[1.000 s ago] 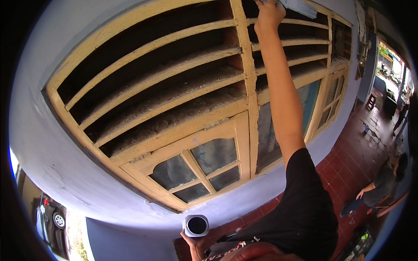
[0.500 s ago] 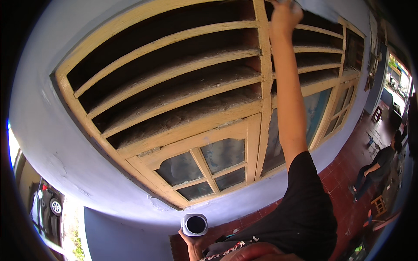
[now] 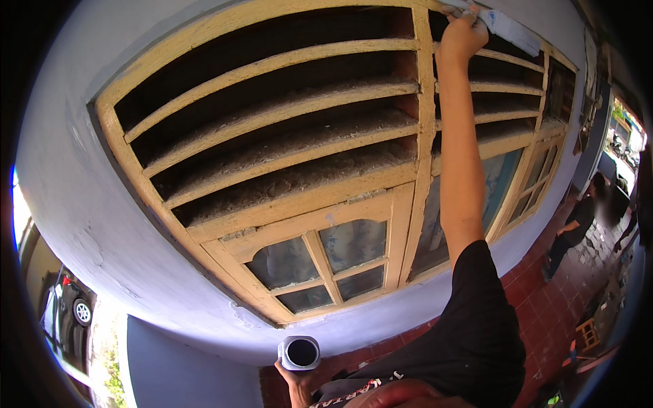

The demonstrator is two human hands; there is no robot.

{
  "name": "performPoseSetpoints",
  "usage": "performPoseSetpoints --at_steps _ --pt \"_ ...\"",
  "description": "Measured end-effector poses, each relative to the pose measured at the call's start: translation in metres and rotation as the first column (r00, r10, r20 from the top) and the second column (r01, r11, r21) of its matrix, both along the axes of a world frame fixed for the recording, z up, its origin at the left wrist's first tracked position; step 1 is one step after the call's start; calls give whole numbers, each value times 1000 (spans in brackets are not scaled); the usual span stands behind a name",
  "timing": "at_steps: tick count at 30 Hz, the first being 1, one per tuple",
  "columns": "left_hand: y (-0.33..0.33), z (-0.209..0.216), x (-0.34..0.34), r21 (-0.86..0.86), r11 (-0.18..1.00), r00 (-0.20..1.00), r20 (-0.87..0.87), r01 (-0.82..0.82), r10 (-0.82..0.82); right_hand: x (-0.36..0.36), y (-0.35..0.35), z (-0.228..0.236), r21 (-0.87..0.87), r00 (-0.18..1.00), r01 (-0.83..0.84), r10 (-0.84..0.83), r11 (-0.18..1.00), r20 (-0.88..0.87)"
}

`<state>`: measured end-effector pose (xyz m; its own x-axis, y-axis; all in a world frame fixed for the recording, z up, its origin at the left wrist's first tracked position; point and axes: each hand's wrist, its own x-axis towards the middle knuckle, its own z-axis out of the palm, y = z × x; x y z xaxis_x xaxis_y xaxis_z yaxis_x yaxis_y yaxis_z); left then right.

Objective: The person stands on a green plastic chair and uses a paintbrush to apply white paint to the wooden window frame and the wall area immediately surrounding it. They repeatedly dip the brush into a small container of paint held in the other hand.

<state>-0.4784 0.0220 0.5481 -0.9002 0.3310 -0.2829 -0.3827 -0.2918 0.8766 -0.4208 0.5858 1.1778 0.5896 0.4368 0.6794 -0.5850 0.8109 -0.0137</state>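
1. The wide, pale brush [image 3: 515, 32] is in the right hand [image 3: 465, 34], high at the upper edge of the view; its flat, blue-streaked head sticks out to the right of the knuckles, and its handle end shows to the left of them
2. The right hand's fingers are curled closed around the brush, gripping it near its middle
3. The brush lies along the top of the yellow window frame [image 3: 426, 109], near the wall above; whether it touches either one I cannot tell
4. The right arm [image 3: 464, 156] reaches up nearly straight, out of a black sleeve [image 3: 486, 299], and passes in front of the right-hand slats and the pane below them
5. Far below, the left hand [image 3: 292, 377] holds up the pale grey container [image 3: 282, 355], whose round, dark opening faces the camera
6. The left hand is wrapped against the container's left and lower side; some of its fingers are hidden behind it
7. The container is close to the torso, just below the lower corner of the frame, well apart from the brush
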Motion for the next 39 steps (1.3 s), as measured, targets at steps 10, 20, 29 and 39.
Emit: performPoseSetpoints --at_steps 10,20,29,39 --pt "7 -3 11 16 993 992 47 -115 114 5 -32 4 -69 946 313 -304 947 113" --pt "21 15 16 2 998 995 77 -69 69 29 34 -14 102 916 374 -385 922 117" --pt "38 31 26 17 992 987 107 -126 123 21 -19 11 405 693 681 -715 611 -86" --pt "27 6 18 56 998 997 70 -18 14 32 2 0 361 668 708 -742 608 -60"
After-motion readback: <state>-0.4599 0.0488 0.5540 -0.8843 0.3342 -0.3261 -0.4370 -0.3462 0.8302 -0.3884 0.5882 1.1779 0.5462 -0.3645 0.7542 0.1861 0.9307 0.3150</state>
